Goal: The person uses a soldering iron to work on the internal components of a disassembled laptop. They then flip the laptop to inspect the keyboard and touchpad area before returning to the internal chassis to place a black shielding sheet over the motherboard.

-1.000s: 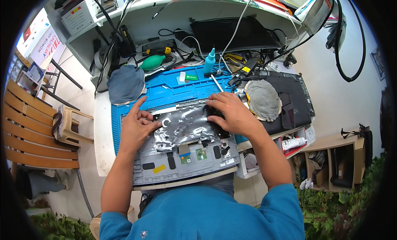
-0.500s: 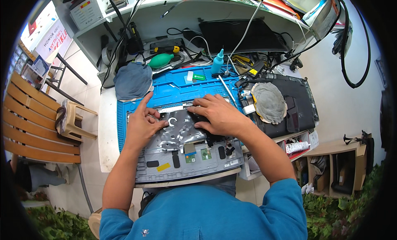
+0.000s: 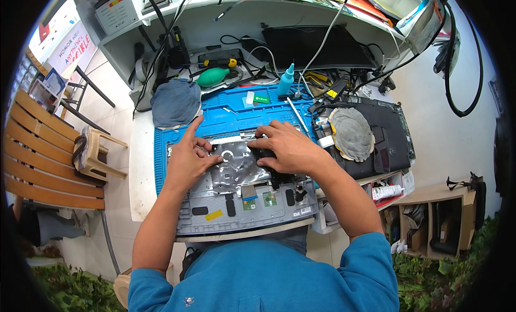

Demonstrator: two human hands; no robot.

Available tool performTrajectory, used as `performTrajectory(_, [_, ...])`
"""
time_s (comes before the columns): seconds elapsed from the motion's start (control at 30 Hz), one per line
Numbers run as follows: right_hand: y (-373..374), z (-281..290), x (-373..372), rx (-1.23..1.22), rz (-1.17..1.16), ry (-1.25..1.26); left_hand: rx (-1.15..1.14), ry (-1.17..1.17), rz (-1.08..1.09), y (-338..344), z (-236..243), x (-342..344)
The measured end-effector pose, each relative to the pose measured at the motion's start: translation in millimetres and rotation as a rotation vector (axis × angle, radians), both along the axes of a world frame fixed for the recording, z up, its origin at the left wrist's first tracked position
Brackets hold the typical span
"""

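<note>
An opened laptop base (image 3: 252,210), grey with its inner parts bare, lies on a blue work mat (image 3: 220,105) in front of me. A shiny black plastic sheet (image 3: 236,169) with a white C-shaped mark covers its middle. At the sheet's left edge, my left hand (image 3: 188,156) rests its thumb, with the index finger stretched forward and the other fingers loosely bent. My right hand (image 3: 287,148) lies over the sheet's right side, thumb and fingers apart on a dark area. What is under that palm is hidden.
Behind the mat lie a green air blower (image 3: 212,76), a yellow-black screwdriver (image 3: 220,62) and a light-blue bottle (image 3: 286,80). Grey cloth pads flank the mat, one (image 3: 176,103) at left, another (image 3: 350,134) on a black laptop part (image 3: 389,134). Cables hang overhead.
The whole view has shifted very slightly. Both hands keep nearly the same places on the laptop base and black sheet.
</note>
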State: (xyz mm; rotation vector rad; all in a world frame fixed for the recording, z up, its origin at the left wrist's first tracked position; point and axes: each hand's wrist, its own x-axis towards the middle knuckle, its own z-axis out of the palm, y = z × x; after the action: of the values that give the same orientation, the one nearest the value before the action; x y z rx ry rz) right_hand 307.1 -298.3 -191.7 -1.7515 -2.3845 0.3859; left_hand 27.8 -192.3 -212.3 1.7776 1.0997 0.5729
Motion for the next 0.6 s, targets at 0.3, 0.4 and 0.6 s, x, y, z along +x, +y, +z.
performTrajectory(0.3, [1,8,-5,0.001,0.019,-0.011,-0.049,-0.099,0.034,6,0,-4])
performTrajectory(0.4, [7,9,-9,-0.042,0.075,-0.042,-0.074,-0.121,0.051,9,-2,-4])
performTrajectory(0.6, [20,26,-30,-0.154,0.223,-0.155,0.036,-0.047,0.050,11,-6,-8])
